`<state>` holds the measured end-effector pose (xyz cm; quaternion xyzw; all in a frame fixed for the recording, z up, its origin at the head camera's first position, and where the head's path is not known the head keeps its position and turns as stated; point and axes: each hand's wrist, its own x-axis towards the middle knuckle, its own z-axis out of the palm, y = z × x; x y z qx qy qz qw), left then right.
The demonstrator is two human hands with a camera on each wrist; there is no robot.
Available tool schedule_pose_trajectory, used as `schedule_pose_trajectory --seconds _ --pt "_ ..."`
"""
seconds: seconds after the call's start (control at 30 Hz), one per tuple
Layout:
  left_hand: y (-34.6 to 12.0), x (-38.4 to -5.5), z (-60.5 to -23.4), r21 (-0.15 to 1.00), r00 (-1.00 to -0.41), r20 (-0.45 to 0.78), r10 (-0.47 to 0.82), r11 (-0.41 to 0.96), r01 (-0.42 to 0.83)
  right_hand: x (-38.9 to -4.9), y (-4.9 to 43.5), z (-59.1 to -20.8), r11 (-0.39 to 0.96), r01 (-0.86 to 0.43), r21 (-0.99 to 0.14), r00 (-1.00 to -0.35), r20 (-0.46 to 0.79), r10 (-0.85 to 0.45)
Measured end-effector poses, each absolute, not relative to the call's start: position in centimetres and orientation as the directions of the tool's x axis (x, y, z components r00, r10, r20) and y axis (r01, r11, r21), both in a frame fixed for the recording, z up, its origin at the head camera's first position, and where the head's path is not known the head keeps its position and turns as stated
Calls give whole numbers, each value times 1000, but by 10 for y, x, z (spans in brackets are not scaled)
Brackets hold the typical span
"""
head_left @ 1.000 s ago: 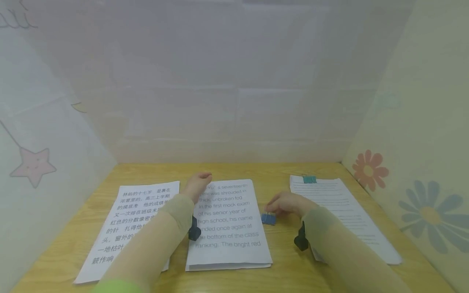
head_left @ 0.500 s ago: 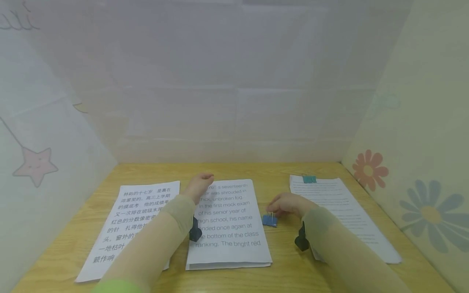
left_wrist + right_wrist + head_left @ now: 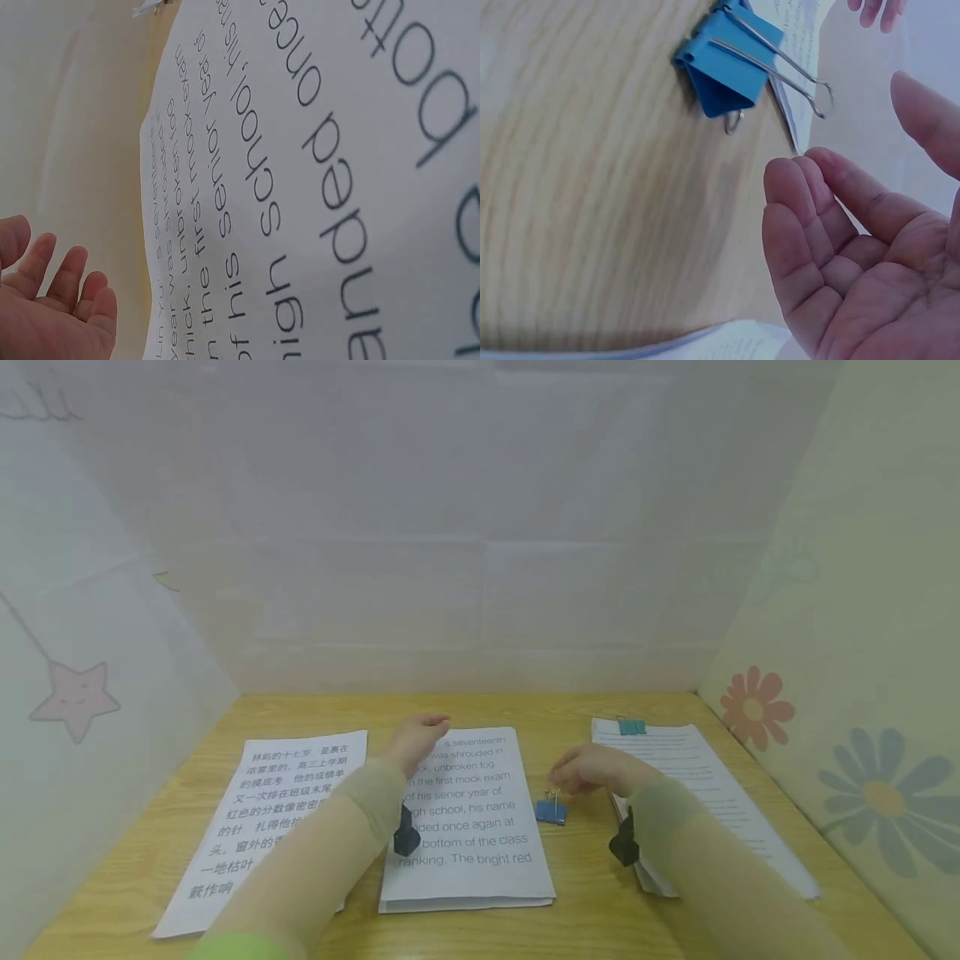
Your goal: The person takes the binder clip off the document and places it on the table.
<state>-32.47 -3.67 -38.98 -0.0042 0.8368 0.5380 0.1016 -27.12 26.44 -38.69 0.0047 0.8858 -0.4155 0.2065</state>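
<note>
A blue binder clip point(image 3: 551, 812) lies on the table, right of the middle stack of paper point(image 3: 468, 877). Its wire handles point away from the person. My right hand point(image 3: 588, 770) hovers just beyond the binder clip point(image 3: 731, 64); in the right wrist view its fingers point(image 3: 799, 247) are loosely bent, the thumb stands apart, and nothing is held. Over the far left corner of the middle stack is my left hand point(image 3: 418, 743), its fingers point(image 3: 67, 277) relaxed and apart from the paper point(image 3: 247, 187) in the left wrist view.
On the left lies a sheet stack with Chinese print point(image 3: 255, 827). Another printed stack point(image 3: 720, 810) on the right carries a teal binder clip point(image 3: 632, 727) at its far edge. Pale patterned walls surround the wooden table point(image 3: 592, 910) at the back and sides.
My right hand has drawn slightly up and away from the blue binder clip's handles, leaving it on the table. My left hand has shifted a little to the right over the middle stack.
</note>
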Motion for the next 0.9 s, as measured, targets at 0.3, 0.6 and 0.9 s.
schedule_pose_trajectory --seconds 0.3,0.6,0.9 --pt "-33 -315 -386 920 -980 -158 123 379 -101 -282 284 -365 654 107 -749 -912 -336 -235" --pt "-18 -306 -386 940 -970 -173 169 323 -112 -288 326 -350 627 94 -773 -923 -304 -236" --pt "21 -287 -382 953 -940 -188 284 286 -104 -300 371 -360 607 40 -794 -957 -206 -206"
